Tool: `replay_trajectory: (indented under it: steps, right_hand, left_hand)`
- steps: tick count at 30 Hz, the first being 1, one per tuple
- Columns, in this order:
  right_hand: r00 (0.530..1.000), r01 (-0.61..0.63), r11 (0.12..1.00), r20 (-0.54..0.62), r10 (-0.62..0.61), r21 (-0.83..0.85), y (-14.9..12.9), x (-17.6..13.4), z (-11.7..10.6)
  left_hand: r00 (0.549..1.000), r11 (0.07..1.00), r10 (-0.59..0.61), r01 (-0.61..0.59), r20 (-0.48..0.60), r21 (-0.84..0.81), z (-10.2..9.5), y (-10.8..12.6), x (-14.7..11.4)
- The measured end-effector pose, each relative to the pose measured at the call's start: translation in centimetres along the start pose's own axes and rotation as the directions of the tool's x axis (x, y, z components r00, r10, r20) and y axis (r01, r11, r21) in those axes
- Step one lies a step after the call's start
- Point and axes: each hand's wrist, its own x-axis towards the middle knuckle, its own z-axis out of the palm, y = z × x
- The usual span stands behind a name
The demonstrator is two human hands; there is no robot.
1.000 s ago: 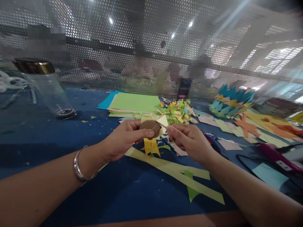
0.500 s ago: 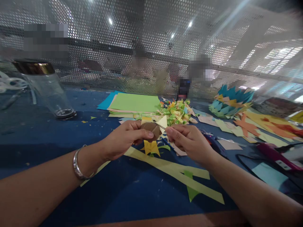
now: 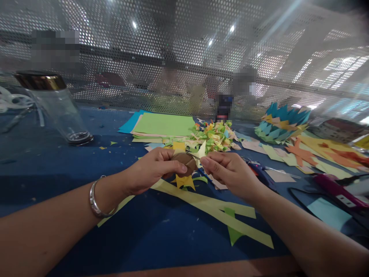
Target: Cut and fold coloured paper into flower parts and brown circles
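My left hand is closed around a brown rounded piece, its thumb pressed on the near face. A pale yellow paper point sticks up at the piece's right side. With thumb and index finger together, my right hand pinches a thin dark strand that runs to the brown piece; I cannot tell whether it is wire or thread. Just below the piece is a yellow pointed paper shape, and whether it is attached cannot be made out. Long pale yellow paper strips lie under both hands.
A heap of small folded paper bits sits behind the hands, beside stacked coloured sheets. To the left stands a glass bottle. A spiky paper basket, orange scraps and a purple power strip are at right.
The dark strand shows as one line where two were seen before. The brown piece has turned slightly, and the pale point beside it looks narrower. Both hands keep nearly the same place.
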Motion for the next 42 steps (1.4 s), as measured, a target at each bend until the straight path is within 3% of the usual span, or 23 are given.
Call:
replay_trajectory:
  steps: [9,16,25,32,37,42]
  right_hand:
    - [0.999,-0.031,0.999,0.01,0.031,0.009,0.0,0.1,0.1]
    - [0.993,-0.115,0.989,0.005,0.116,0.096,0.1,0.0,0.3]
    - [0.993,-0.054,0.985,-0.091,0.069,0.163,0.0,0.5,0.5]
    - [0.996,-0.041,0.975,-0.069,0.057,0.22,0.1,0.4,0.8]
    - [0.997,-0.038,0.977,-0.062,0.052,0.208,0.1,0.3,0.8]
    - [0.995,-0.009,0.966,-0.096,0.035,0.259,0.0,0.2,1.0]
  left_hand:
    - [1.0,0.998,0.009,-0.011,0.024,0.059,-0.2,-0.2,0.1]
    - [0.998,0.999,0.015,-0.012,-0.063,0.046,0.0,-0.4,0.2]
    - [1.0,0.998,0.004,-0.004,-0.007,0.069,0.1,-0.5,0.2]
    - [1.0,0.989,0.0,-0.001,0.008,0.146,0.4,-0.2,0.0]
    - [0.997,0.986,0.003,-0.016,0.077,0.167,0.4,-0.1,0.1]
    - [0.999,0.985,0.028,-0.02,-0.043,0.171,0.6,-0.3,0.1]
